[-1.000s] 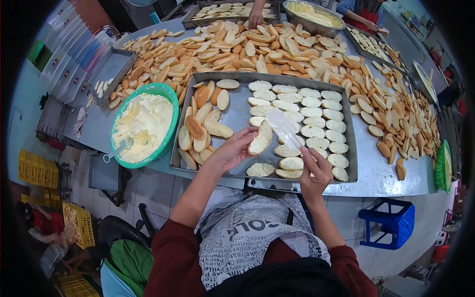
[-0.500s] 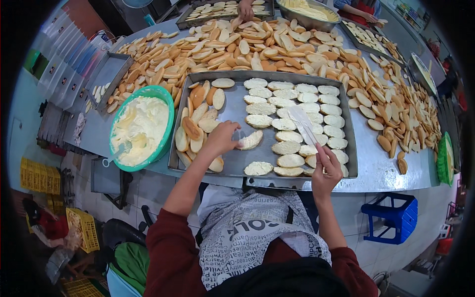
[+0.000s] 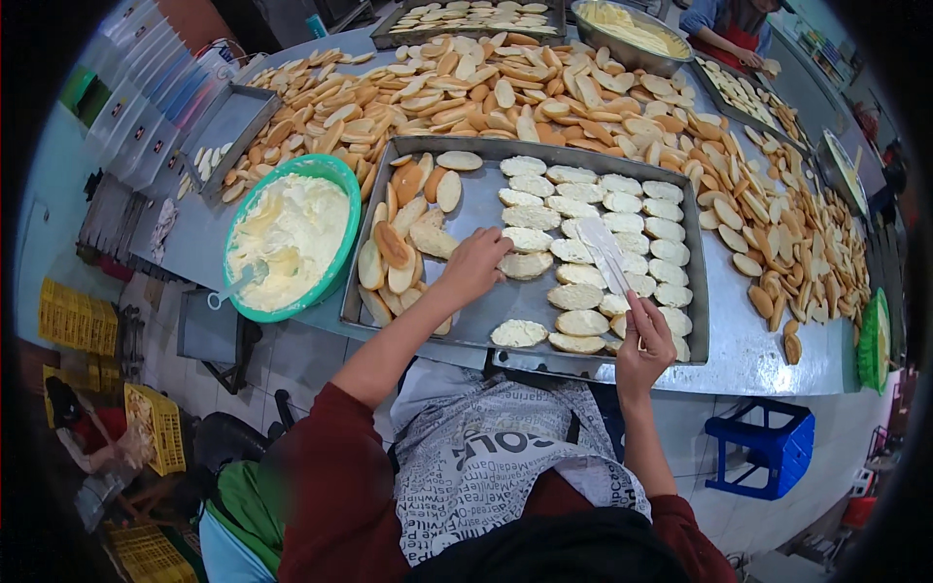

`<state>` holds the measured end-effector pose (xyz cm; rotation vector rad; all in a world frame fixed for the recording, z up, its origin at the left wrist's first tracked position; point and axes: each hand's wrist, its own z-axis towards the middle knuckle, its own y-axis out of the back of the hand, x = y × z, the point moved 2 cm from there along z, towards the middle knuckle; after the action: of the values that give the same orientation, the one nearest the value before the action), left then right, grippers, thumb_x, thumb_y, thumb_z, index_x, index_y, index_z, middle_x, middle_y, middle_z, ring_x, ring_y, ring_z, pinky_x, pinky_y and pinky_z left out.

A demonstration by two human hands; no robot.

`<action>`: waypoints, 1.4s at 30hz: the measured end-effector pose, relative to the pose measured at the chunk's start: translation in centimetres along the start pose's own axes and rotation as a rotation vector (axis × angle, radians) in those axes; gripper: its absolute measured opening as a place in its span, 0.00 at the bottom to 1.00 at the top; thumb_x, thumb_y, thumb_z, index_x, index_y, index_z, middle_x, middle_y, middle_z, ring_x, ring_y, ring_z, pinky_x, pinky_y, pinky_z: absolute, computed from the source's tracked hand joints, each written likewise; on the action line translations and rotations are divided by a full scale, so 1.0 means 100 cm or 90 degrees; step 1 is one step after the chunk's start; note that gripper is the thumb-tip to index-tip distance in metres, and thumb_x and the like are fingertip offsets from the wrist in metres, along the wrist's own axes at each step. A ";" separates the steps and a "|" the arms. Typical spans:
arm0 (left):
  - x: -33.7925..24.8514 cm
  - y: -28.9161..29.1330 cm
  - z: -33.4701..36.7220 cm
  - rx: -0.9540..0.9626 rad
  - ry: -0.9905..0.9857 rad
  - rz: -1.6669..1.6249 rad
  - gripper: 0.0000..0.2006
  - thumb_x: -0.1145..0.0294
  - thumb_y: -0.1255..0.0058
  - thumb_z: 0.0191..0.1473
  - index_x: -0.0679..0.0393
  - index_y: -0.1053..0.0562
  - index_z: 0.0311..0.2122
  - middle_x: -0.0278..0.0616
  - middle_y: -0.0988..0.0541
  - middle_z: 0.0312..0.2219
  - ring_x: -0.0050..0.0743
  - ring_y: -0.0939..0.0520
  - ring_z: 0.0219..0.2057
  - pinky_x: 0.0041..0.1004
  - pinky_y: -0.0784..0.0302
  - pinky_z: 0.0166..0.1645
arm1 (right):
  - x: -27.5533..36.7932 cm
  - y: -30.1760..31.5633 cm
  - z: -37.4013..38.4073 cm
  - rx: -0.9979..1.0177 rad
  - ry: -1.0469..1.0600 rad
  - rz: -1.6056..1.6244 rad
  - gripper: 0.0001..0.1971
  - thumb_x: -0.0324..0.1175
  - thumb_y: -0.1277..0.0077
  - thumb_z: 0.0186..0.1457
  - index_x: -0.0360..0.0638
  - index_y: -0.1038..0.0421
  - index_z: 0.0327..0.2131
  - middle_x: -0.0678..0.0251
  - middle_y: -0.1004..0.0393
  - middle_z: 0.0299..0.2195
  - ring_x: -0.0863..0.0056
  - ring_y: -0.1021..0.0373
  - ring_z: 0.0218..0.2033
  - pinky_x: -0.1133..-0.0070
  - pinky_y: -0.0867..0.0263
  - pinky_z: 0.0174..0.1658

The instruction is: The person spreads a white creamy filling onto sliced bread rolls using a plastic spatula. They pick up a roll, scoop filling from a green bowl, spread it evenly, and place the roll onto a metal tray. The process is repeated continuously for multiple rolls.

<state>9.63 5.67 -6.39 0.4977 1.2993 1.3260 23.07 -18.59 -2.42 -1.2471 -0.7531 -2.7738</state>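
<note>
My left hand (image 3: 473, 266) is closed at the fingertips on the left end of a cream-spread bread slice (image 3: 526, 266), which lies in the metal tray (image 3: 476, 309) just below another coated slice. In my right hand (image 3: 645, 342) is a flat spatula (image 3: 604, 255), its pale, cream-smeared blade tilted over the rows of coated slices (image 3: 580, 323) on the tray's right side. Plain bread slices (image 3: 396, 247) are heaped along the tray's left side. One coated slice (image 3: 519, 333) lies apart near the front edge. Left of the tray stands a green basin (image 3: 352, 199) of pale cream (image 3: 296, 219).
A big pile of bread slices (image 3: 544, 87) covers the table behind the tray and spreads right. Another tray (image 3: 389, 37) and a metal bowl (image 3: 632, 53) stand at the back. A person (image 3: 724, 39) works at far right. A blue stool (image 3: 763, 447) is below the table edge.
My left hand has moved right and up, bringing the coated slice against the rows. The right hand still holds the spatula over the slices. The whole view has shifted slightly.
</note>
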 end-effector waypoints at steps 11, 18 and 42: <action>0.064 0.048 -0.018 -0.104 0.219 0.056 0.12 0.81 0.47 0.39 0.58 0.28 0.34 0.42 0.23 0.31 0.39 0.25 0.42 0.35 0.29 0.43 | -0.001 -0.008 0.002 0.019 -0.009 0.074 0.16 0.17 0.49 0.50 0.43 0.24 0.42 0.64 0.23 0.35 0.82 0.30 0.32 0.85 0.37 0.33; 0.062 0.053 -0.031 -0.013 0.094 0.213 0.13 0.72 0.42 0.43 0.56 0.28 0.36 0.41 0.25 0.35 0.45 0.26 0.42 0.38 0.32 0.46 | 0.049 -0.045 0.020 0.111 0.033 0.198 0.14 0.18 0.49 0.52 0.40 0.24 0.42 0.63 0.23 0.36 0.81 0.29 0.35 0.87 0.36 0.37; -0.027 0.044 -0.128 -0.300 0.415 -1.390 0.19 0.61 0.62 0.63 0.62 0.40 0.54 0.46 0.30 0.46 0.37 0.27 0.49 0.33 0.29 0.54 | 0.262 -0.318 0.015 0.830 0.478 0.071 0.16 0.27 0.50 0.39 0.56 0.20 0.33 0.60 0.23 0.23 0.65 0.26 0.26 0.72 0.31 0.32</action>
<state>-2.75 -0.39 -5.27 -1.4897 1.0261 -0.2583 -0.06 15.03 3.51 0.0044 -1.7419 -1.6420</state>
